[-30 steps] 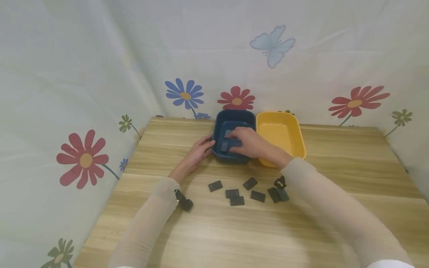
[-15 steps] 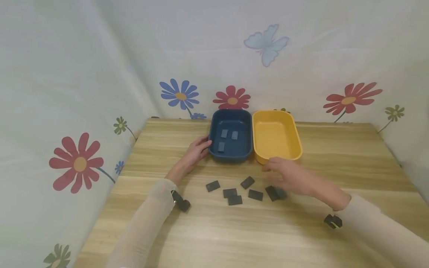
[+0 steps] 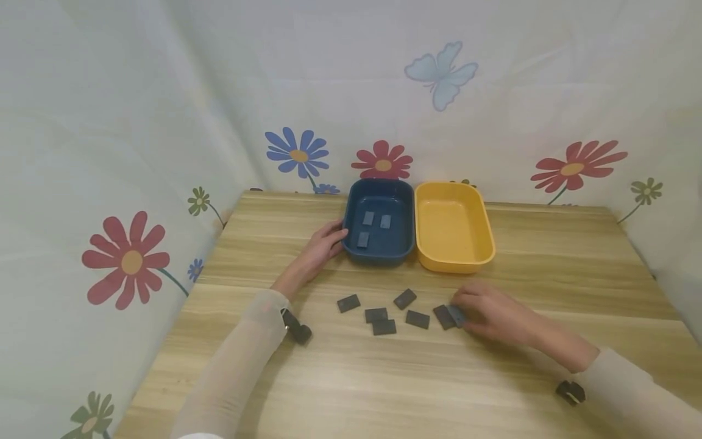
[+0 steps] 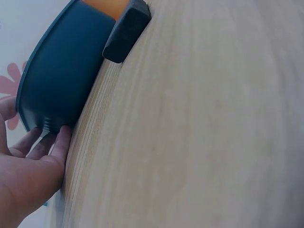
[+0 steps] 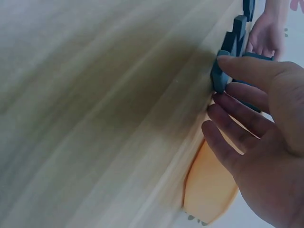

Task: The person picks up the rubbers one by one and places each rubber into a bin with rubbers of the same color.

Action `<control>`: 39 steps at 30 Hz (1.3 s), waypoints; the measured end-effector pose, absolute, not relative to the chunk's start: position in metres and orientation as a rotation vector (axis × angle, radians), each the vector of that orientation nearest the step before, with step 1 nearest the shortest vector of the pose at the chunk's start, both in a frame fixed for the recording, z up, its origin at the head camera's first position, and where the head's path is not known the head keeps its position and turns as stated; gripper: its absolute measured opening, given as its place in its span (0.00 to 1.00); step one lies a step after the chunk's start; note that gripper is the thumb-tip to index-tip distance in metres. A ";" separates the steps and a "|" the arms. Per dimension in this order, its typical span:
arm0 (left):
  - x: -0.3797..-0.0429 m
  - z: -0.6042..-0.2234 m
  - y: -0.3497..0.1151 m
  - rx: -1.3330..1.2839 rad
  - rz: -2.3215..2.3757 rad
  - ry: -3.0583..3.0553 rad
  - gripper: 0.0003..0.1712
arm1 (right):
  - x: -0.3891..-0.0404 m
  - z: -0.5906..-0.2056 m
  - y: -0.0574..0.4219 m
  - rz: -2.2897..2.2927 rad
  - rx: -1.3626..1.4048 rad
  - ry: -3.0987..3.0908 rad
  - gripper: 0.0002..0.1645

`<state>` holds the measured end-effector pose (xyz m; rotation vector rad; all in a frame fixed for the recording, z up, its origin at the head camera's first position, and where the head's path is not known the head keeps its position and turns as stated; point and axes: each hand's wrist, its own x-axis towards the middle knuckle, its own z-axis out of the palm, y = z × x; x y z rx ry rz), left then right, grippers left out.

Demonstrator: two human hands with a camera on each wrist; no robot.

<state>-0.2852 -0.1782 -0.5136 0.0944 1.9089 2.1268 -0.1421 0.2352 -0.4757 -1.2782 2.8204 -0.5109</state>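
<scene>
My left hand (image 3: 320, 247) holds the left wall of the dark blue plastic bin (image 3: 379, 255). The thumb lies at its rim, and the left wrist view shows the other fingertips against its outer side. Three small blue-grey blocks, one of them a block (image 3: 363, 239) nearest the front, lie flat in this bin. Right of the bins' front, my right hand (image 3: 496, 314) pinches a small blue rectangular block (image 5: 219, 76) between thumb and index finger; its remaining fingers are spread loosely. A dark block (image 3: 443, 317) lies directly left of the pinched one, partly overlapped by it.
A yellow bin (image 3: 455, 266) stands against the blue bin's right side. Several dark rectangular blocks, including one dark block (image 3: 418, 319), lie scattered on the wooden table (image 3: 351, 378) before the bins. A flower-printed cloth (image 3: 482, 128) hangs behind the table.
My right hand has come out of the blue bin, leaving a third block inside, and moved right and toward me to the blue block on the table. The left hand has stayed at the bin.
</scene>
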 end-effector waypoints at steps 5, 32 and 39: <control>-0.285 -0.512 -0.178 0.103 2.124 1.909 0.36 | -0.144 -0.475 0.236 -0.521 -1.250 2.822 0.25; -0.283 -0.513 -0.178 0.128 2.123 1.893 0.36 | -0.233 -0.408 0.137 -0.746 -1.000 2.936 0.25; -0.283 -0.512 -0.179 0.132 2.122 1.902 0.35 | -0.267 -0.421 0.099 -0.583 -0.978 2.931 0.24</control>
